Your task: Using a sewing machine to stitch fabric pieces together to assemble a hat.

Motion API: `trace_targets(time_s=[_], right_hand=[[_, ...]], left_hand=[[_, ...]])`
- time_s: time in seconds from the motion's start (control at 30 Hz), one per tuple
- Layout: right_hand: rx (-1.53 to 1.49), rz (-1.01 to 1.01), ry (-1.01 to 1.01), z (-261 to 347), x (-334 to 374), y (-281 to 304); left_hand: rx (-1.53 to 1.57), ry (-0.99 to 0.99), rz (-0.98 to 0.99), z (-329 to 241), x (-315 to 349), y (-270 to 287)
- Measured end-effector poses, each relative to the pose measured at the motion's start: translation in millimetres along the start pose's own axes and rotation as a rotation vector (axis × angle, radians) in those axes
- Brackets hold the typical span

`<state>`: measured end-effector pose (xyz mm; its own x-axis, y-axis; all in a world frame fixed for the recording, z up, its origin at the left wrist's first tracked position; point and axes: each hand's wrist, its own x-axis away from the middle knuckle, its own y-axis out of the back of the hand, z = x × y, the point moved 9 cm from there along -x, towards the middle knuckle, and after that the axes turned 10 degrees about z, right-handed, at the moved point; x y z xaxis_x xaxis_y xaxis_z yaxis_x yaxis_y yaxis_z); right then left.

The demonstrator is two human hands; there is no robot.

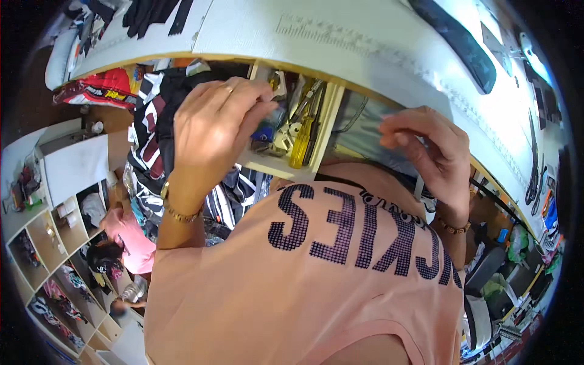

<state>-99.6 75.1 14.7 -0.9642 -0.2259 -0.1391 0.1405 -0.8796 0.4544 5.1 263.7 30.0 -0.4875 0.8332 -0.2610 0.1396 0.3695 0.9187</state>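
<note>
Yellow marked the screwdriver (301, 146) in the open drawer (329, 123), between our left hand (213, 125) and right hand (431, 149), both curled; whether either gripped anything, we couldn't tell. We seemed mid-search; lifting it called for a narrow pinch.

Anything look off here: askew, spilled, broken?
Just untidy: the open drawer is cluttered, with a yellow tool handle lying among jumbled small things, no visible sorting. No spill or damage that I can make out.
</note>
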Motion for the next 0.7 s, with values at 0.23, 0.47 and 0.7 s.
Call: trace_targets(time_s=[0.23,0.47,0.7], right_hand=[[-0.632,-0.154,-0.001,0,-21,11],[-0.774,-0.206,0.084,-3,-6,46],[-0.552,-0.455,0.036,-10,39,99]], left_hand=[[0.153,-0.459,0.035,-74,-55,38],[0.282,-0.746,0.035,-113,-109,24],[0.137,-0.571,0.283,-94,-82,25]])
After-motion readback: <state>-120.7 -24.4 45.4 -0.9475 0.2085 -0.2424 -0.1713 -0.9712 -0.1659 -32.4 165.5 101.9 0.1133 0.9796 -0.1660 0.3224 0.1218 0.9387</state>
